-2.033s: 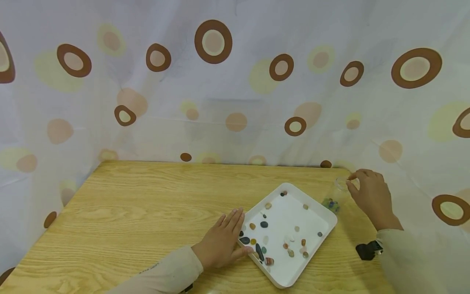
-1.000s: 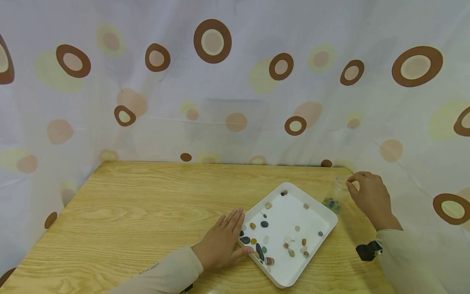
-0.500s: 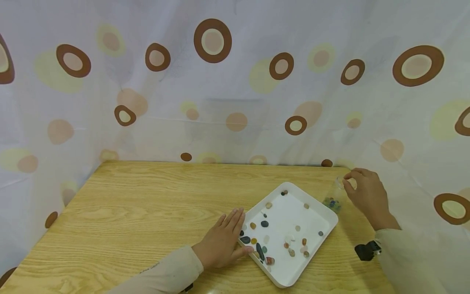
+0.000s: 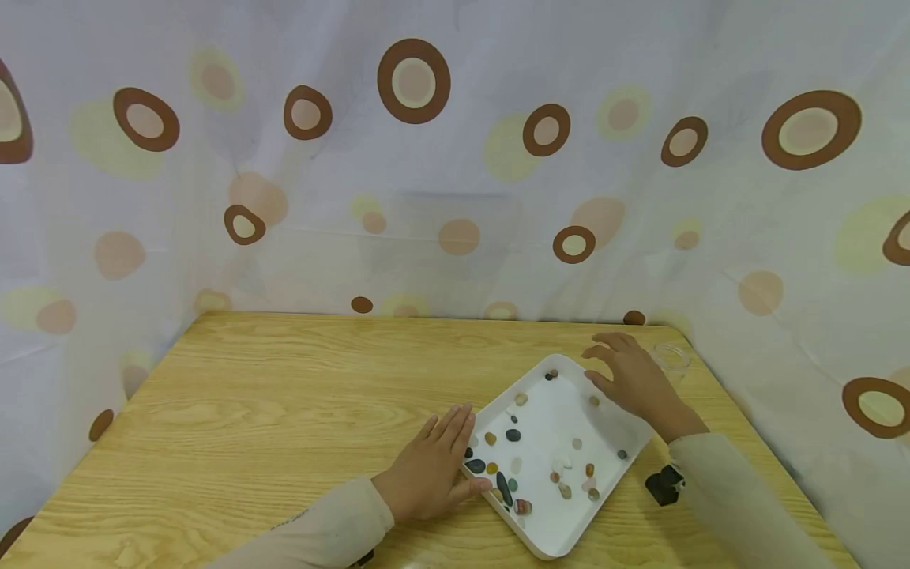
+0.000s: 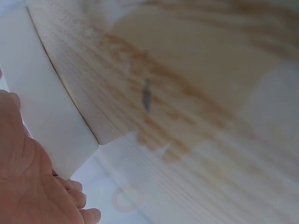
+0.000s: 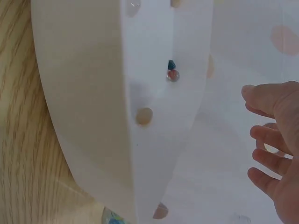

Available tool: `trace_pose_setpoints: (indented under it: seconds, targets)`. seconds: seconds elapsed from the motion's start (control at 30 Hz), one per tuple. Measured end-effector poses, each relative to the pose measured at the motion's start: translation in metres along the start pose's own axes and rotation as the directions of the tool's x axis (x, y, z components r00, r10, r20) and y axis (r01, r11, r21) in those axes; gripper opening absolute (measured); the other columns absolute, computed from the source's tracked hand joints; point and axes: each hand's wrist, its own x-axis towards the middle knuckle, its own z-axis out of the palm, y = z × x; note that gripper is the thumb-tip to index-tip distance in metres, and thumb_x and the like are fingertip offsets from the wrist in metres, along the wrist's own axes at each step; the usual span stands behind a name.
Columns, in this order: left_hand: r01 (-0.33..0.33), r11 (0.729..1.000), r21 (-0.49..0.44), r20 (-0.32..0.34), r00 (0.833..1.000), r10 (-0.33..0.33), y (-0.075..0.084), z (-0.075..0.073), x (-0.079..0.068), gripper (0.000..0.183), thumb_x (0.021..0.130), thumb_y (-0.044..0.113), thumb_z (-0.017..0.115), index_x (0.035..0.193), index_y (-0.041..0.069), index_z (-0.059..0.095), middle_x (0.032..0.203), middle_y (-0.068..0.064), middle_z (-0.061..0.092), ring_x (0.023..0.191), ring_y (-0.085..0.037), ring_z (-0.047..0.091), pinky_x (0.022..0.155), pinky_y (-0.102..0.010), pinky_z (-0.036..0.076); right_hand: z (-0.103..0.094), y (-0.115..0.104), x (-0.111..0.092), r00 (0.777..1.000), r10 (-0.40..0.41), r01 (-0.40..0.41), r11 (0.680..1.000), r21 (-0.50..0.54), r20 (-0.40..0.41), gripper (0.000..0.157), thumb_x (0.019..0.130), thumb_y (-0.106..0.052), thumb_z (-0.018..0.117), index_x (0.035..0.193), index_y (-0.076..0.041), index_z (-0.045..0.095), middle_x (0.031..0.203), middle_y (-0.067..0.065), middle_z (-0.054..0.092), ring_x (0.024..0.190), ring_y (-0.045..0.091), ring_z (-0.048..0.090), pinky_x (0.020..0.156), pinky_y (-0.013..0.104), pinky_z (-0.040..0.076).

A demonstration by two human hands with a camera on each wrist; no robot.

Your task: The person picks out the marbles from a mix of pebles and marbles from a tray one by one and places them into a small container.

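Note:
A white rectangular tray [image 4: 547, 427] lies at an angle on the table, with several polished pebbles scattered in it. My left hand [image 4: 430, 466] rests against the tray's left side, fingers straight, the thumb over the rim. Above the tray's back right corner is my right hand [image 4: 636, 383], fingers loosely bent and apart from the thumb, holding nothing. It is near a tan pebble [image 4: 594, 401]. At the tray's far corner sit a small dark stone and a reddish one [image 6: 173, 75]. A clear jar [image 4: 671, 359] stands behind the right hand, which hides most of it.
The wooden table [image 4: 284, 395] reaches back to a white curtain [image 4: 455, 158] printed with brown rings. In the right wrist view, colourful glass pieces [image 6: 112, 217] show at the jar's bottom, just outside the tray wall. Right of the jar runs the table's right edge.
My right hand has left the jar's mouth and moved left, over the tray's back right corner, its thumb and fingers now apart. My left hand and the tray have stayed put.

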Motion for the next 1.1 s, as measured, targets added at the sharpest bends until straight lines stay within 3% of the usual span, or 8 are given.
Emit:
trace_pose_setpoints:
  seconds: [0.17,0.33,0.47,0.7,1.1]
  targets:
    - [0.002,1.0,0.002,0.006,1.0,-0.002,-0.001,0.002,0.001,0.088,0.095,0.067,0.022,0.152,-0.001,0.018,0.159,-0.016,0.013,0.147,-0.027,0.014,0.116,-0.045,0.022,0.018,-0.011,0.006,0.991,0.028,-0.023,0.999,-0.042,0.13,0.03,0.088,-0.016,0.07,0.115,-0.004,0.064,0.131,0.025,0.052,0.121,0.045,0.045,0.089,0.061,0.044]
    - [0.01,1.0,0.002,0.014,1.0,-0.01,-0.001,0.004,0.001,0.088,0.095,0.067,0.023,0.152,0.0,0.017,0.16,-0.014,0.012,0.147,-0.026,0.013,0.116,-0.045,0.021,0.035,-0.018,0.008,0.966,0.079,-0.064,0.996,-0.069,0.246,0.044,0.09,-0.019,0.068,0.13,-0.006,0.055,0.14,0.027,0.042,0.124,0.049,0.041,0.088,0.064,0.042]
    - [0.01,1.0,-0.001,0.01,1.0,-0.01,-0.001,0.004,0.0,0.088,0.095,0.067,0.023,0.152,0.0,0.018,0.16,-0.014,0.012,0.147,-0.026,0.013,0.116,-0.045,0.021,0.046,-0.02,0.008,0.95,0.099,-0.081,0.994,-0.074,0.297,0.048,0.092,-0.019,0.065,0.135,-0.006,0.05,0.143,0.029,0.037,0.126,0.05,0.039,0.089,0.065,0.042]
    - [-0.005,1.0,0.009,-0.012,1.0,0.006,-0.001,0.001,-0.001,0.088,0.096,0.066,0.024,0.151,-0.001,0.02,0.159,-0.016,0.015,0.146,-0.027,0.016,0.115,-0.045,0.023,0.061,-0.017,0.009,0.948,0.13,-0.11,0.99,-0.085,0.289,0.048,0.093,-0.021,0.063,0.137,-0.005,0.049,0.145,0.028,0.035,0.127,0.05,0.038,0.091,0.064,0.041]
    - [-0.003,1.0,0.017,-0.014,1.0,0.003,-0.001,0.002,0.0,0.089,0.095,0.067,0.022,0.151,-0.001,0.02,0.159,-0.016,0.015,0.146,-0.028,0.016,0.115,-0.045,0.023,0.064,-0.018,0.007,0.981,0.11,-0.098,0.992,-0.084,0.16,0.027,0.089,-0.014,0.068,0.113,-0.006,0.061,0.132,0.025,0.048,0.118,0.047,0.046,0.083,0.059,0.047]
